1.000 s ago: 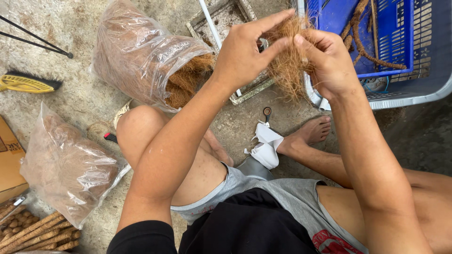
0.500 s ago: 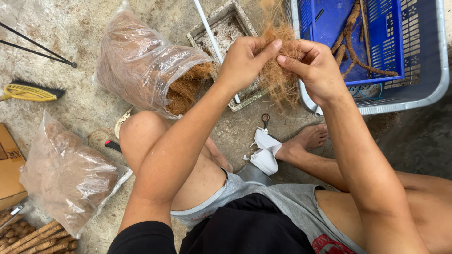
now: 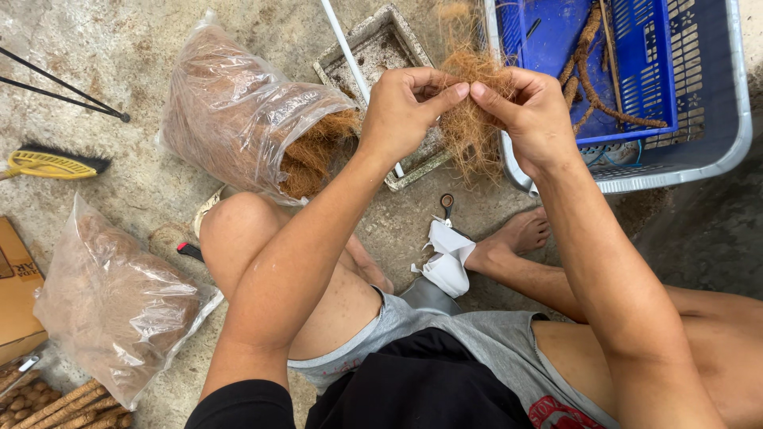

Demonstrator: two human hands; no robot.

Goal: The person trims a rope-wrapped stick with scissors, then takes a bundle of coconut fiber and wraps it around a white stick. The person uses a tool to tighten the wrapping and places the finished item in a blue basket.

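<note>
While the person sits on a rough concrete floor (image 3: 111, 71), both hands meet at chest height over a tuft (image 3: 469, 119) of dry, wiry brown fibre. The left hand (image 3: 405, 111) pinches the tuft's top between thumb and curled fingers; the right hand (image 3: 532, 115) does the same from the other side, thumb tips almost touching. The fibre hangs loose and frayed below the fingers, above the floor and just in front of a crate (image 3: 715, 119).

The crate is grey-blue plastic with a rounded rim and latticed walls. Inside it lies a blue tray (image 3: 652, 71) with twisted brown ropes (image 3: 584, 56). A shallow, gritty rectangular mould (image 3: 373, 48) sits behind the left hand, with a thin white rod (image 3: 342, 40) across it.

To the left, a crinkled clear bag (image 3: 230, 119) lies open, spilling the same brown fibre. A second bag (image 3: 111, 294), fuller and closed as far as can be seen, rests by the left knee. Small scissors (image 3: 447, 205) and a white folded scrap (image 3: 447, 258) lie between the bare feet. A yellow brush (image 3: 52, 163) and two thin black rods (image 3: 63, 87) lie far left, well apart. Open floor remains between the bags and the mould.
</note>
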